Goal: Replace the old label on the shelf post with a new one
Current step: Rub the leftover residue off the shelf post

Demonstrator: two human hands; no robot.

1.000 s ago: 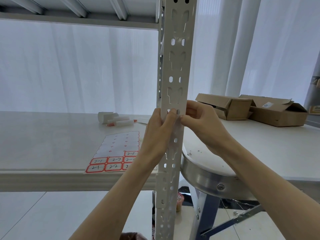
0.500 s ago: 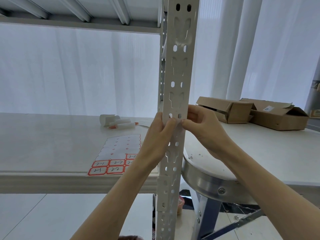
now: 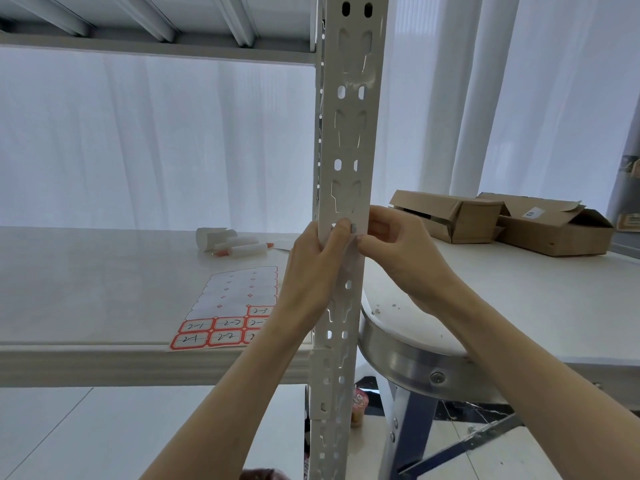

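The white perforated shelf post (image 3: pixel 349 133) stands upright in the middle of the head view. My left hand (image 3: pixel 311 271) wraps the post from the left, its thumb pressed flat on the front face. From the right, my right hand (image 3: pixel 401 258) has thumb and forefinger pinched together against the same spot. My fingertips hide any label on the post there. A sheet of red-bordered labels (image 3: pixel 235 306) lies on the shelf board (image 3: pixel 86 289) to the left; its lower rows carry handwritten numbers and the upper cells are peeled off.
A white paper roll (image 3: pixel 207 237) and an orange-tipped marker (image 3: pixel 242 249) lie behind the sheet. Two open cardboard boxes (image 3: pixel 450 216) (image 3: pixel 554 230) sit at the back right. A round metal-rimmed stool (image 3: pixel 415 358) stands right of the post. An upper shelf (image 3: pixel 156 29) is overhead.
Both hands stay at the same spot on the post, fingertips shifting only slightly. The view has tilted up a little, so everything sits lower in the frame.
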